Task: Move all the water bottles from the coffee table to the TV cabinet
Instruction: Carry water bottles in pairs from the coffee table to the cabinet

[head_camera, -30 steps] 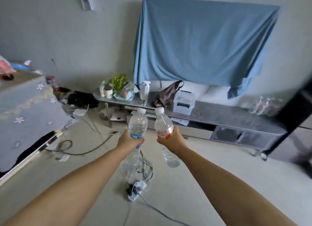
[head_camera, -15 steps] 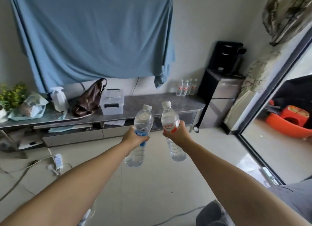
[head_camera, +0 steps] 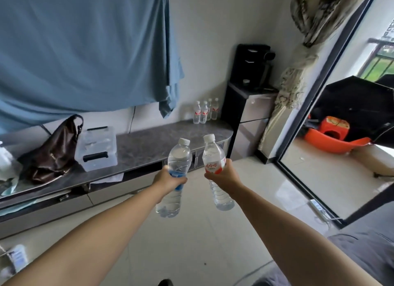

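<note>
Grey marble TV cabinet (head_camera: pixel 149 142) top has four bottles (head_camera: pixel 205 112) at its far right corner, bare middle, while left hand (head_camera: pixel 169 180) and right hand (head_camera: pixel 223 174) each grip a water bottle above the tiled floor (head_camera: pixel 202 238).

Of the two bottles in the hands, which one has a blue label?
The bottle in the left hand: this blue-label bottle differs from the red-label bottle, gripped by the right hand.

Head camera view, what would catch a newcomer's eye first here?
Two outstretched arms fill the middle, the left hand gripping a blue-label bottle and the right hand a red-label bottle. Behind hangs a big blue cloth above the TV cabinet, where four bottles stand at its right end.
</note>
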Tool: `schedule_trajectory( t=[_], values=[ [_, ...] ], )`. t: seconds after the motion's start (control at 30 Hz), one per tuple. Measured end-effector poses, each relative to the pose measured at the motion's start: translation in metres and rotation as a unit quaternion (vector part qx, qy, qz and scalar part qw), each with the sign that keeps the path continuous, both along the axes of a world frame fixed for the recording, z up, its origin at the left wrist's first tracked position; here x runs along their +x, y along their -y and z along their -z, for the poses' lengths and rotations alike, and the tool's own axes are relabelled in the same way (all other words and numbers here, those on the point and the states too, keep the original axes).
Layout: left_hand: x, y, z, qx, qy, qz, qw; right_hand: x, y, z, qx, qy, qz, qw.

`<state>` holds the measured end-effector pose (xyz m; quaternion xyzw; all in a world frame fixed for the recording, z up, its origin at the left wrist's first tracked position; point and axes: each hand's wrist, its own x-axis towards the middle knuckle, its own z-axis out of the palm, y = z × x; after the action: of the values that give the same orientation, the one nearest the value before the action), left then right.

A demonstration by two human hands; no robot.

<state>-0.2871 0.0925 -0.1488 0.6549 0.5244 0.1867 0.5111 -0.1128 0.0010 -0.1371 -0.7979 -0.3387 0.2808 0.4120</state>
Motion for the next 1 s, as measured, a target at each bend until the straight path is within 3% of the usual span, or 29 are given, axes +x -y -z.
schedule_trajectory(
  t=[0.37,0.63,1.0],
  values=[
    [0.1,-0.189,-0.006,-0.003,0.019,0.037,0.999,0.081,-0.153,-0.012,0.032,0.002,0.06,0.998],
    [0.196,-0.249,0.025,-0.069,0.059,0.038,0.995,0.166,-0.212,0.001,0.017,-0.016,0.081,0.996],
    [0.372,-0.353,0.031,-0.056,0.032,0.045,0.997,0.343,-0.338,0.027,-0.022,-0.02,0.062,0.998]
  ],
)
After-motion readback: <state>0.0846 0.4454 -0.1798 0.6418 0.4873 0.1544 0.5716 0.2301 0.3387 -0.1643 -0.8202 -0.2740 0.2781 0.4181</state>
